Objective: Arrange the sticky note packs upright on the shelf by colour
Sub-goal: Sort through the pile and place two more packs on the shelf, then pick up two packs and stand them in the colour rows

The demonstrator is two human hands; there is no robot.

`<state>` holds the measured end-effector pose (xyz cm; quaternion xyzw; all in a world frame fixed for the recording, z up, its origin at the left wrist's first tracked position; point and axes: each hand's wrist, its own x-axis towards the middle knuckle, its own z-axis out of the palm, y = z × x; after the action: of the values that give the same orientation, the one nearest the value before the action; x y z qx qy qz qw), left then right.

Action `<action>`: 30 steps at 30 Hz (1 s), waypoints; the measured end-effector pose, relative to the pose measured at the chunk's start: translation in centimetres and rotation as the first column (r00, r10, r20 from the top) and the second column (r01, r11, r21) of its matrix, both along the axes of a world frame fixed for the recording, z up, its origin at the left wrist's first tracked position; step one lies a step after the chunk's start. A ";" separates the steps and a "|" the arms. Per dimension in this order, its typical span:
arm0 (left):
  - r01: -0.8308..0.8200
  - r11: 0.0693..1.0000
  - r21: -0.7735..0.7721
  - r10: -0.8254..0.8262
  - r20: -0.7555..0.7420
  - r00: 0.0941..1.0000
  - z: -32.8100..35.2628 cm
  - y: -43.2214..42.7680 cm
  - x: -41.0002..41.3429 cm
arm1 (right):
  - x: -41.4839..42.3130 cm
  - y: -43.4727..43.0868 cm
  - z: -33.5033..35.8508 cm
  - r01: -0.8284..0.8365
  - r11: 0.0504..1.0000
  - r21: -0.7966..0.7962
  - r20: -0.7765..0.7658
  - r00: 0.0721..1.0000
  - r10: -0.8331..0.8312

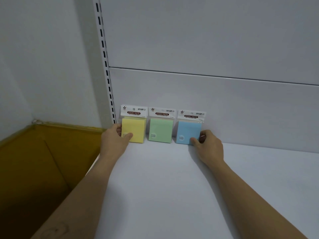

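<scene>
The left hand (115,135) pinches the yellow pack (133,129); the right hand (208,144) pinches the blue pack (189,132). Between them stands the green pack (160,130), all upright against the back panel (224,109) on the white shelf (164,187). A cardboard box (34,161) sits left.

One head-worn wide-angle view, looking forward and down.

It faces the white shelf (164,187) and its back panel (207,104) from close range, with both forearms reaching in from the bottom edge and a cardboard box (34,161) at left.
</scene>
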<state>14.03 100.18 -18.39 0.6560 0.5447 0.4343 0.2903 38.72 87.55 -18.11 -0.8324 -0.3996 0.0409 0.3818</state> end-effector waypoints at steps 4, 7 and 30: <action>-0.026 1.000 0.006 0.027 -0.076 0.997 0.3 -0.4 -0.1 | -0.1 -0.4 0.0 0.019 0.999 0.027 -0.053 0.998 -0.017; -0.054 0.987 0.149 0.088 -0.236 0.968 1.1 -0.9 -0.4 | 0.0 -1.0 0.9 0.040 0.995 0.088 0.046 0.998 -0.044; 0.706 0.569 0.422 -0.398 -0.610 0.685 9.5 -13.6 18.9 | 7.8 -16.0 11.1 0.288 0.941 -0.179 0.562 0.815 -0.143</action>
<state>32.92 86.57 -8.94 0.9338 0.1758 0.3084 0.0440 46.50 71.55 -7.04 -0.8921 -0.3845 -0.1881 0.1448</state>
